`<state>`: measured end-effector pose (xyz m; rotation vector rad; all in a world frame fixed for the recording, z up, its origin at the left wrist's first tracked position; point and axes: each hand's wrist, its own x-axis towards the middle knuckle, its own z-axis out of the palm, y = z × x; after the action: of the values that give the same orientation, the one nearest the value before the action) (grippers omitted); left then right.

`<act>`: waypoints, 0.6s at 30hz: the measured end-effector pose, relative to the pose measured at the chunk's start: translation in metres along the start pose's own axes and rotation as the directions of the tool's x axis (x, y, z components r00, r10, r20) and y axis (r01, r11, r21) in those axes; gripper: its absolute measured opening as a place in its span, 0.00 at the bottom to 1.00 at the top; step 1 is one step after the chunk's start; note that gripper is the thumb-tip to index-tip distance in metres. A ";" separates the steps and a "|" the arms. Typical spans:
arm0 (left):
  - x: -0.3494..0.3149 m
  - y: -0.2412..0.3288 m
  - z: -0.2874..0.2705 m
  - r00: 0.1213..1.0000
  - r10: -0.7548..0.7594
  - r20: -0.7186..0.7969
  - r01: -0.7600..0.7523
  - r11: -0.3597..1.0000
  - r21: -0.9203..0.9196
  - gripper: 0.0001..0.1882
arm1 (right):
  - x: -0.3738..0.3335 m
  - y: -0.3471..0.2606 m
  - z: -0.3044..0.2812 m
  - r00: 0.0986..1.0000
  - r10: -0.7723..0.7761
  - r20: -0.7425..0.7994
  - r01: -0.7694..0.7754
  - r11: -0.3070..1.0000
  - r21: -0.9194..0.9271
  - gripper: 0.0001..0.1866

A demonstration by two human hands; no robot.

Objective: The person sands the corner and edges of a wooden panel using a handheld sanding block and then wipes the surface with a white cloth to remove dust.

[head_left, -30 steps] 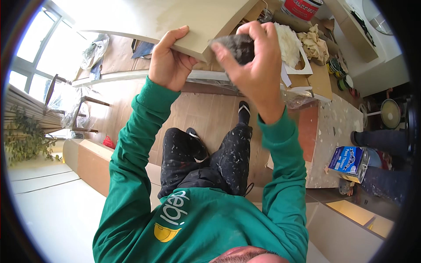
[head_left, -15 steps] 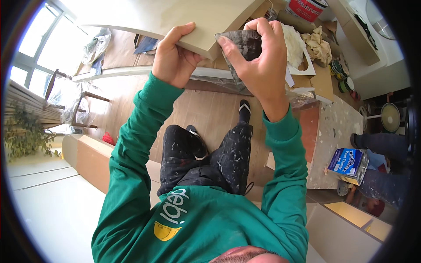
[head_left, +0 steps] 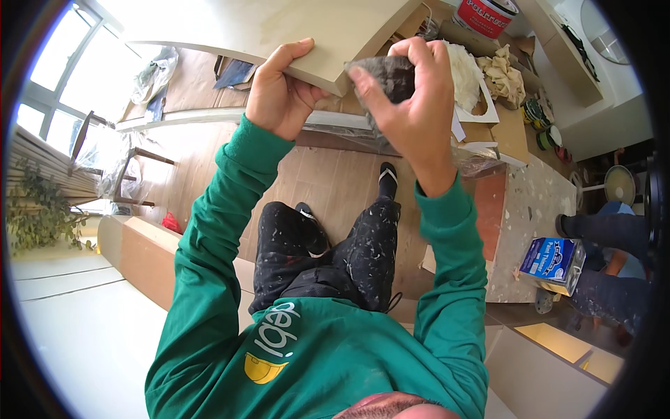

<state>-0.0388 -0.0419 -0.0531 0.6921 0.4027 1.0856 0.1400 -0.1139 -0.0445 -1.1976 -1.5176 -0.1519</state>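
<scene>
A pale cream panel [head_left: 335,31] lies across the top of the view, its near corner pointing toward me. My left hand [head_left: 279,94] is closed on its front edge, thumb on top and fingers curled beneath. In my right hand [head_left: 419,105] is a dark grey, worn sheet of sandpaper [head_left: 392,75], bent and pinched between thumb and fingers. The sandpaper is just to the right of the panel's corner; whether it touches the edge I cannot tell. Motion blurs the right thumb and the sheet.
Behind my right hand are white fluffy material [head_left: 460,73], crumpled tan paper [head_left: 502,75] and a red tin [head_left: 485,15]. A blue-and-white can [head_left: 553,265] stands at the right, near another person's dark-trousered leg [head_left: 607,234]. At the left is a plastic-draped chair [head_left: 132,167].
My right hand and the sandpaper have shifted slightly toward me, and the sheet is now blurred. The left hand keeps its hold on the panel. The other person at the right has moved.
</scene>
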 end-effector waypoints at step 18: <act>0.000 -0.002 -0.003 1.000 -0.008 0.015 0.008 1.000 -0.014 0.14 | -0.005 -0.005 0.000 0.999 0.006 0.042 -0.008 0.999 0.036 0.22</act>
<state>-0.0399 -0.0416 -0.0567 0.6851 0.3839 1.0743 0.1356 -0.1194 -0.0459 -1.1834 -1.5461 -0.0943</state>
